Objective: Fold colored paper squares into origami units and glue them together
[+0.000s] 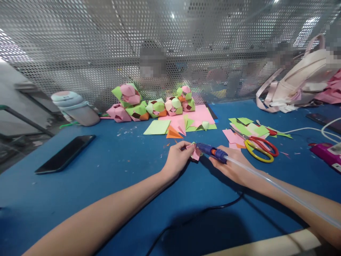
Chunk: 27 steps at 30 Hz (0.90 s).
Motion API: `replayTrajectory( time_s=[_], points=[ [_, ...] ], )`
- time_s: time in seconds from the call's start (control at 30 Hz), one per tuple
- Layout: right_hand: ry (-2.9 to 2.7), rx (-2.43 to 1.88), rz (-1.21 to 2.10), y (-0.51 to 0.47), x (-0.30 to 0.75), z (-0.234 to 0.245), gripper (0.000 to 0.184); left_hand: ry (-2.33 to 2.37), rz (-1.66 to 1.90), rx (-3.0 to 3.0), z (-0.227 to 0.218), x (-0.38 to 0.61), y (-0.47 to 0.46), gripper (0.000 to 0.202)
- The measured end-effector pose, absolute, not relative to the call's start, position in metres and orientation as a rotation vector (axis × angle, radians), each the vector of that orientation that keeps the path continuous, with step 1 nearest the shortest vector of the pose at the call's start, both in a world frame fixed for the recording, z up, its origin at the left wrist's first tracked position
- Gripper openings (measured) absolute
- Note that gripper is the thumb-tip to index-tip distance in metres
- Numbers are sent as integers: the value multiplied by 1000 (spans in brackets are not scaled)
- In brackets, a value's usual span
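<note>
At table (119, 149), left hand (176, 158) nearly closed, pinching pink piece (196, 154); right hand (231, 169) curled round glue gun (205, 149), tip (198, 145) at piece; phone (66, 153) lies at left.

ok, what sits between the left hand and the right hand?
In the head view: the folded pink paper piece pinched by the left hand, then the dark-blue glue gun held in the right hand, its front end at the paper.
</note>
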State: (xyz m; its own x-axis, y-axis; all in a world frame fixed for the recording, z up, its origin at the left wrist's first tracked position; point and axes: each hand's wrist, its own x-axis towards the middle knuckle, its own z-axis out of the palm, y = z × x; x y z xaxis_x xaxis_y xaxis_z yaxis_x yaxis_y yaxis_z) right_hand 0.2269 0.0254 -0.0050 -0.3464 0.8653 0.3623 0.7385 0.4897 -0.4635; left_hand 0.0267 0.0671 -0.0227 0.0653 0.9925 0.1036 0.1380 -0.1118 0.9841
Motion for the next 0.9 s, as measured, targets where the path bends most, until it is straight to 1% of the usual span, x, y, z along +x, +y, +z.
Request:
replayTrajectory(
  time_s=[0.17, 0.33, 0.9],
  points=[
    [-2213, -1325, 250, 24, 227, -3, 15, 1196, 1165, 1441, -26, 26, 69, 17],
    [-2193, -1374, 278, 24, 227, -2, 17, 1223, 1166, 1448, -27, 25, 69, 16],
    [-2202, -1387, 257, 24, 227, -1, 17, 1238, 1162, 1480, -29, 25, 70, 13]
  ],
)
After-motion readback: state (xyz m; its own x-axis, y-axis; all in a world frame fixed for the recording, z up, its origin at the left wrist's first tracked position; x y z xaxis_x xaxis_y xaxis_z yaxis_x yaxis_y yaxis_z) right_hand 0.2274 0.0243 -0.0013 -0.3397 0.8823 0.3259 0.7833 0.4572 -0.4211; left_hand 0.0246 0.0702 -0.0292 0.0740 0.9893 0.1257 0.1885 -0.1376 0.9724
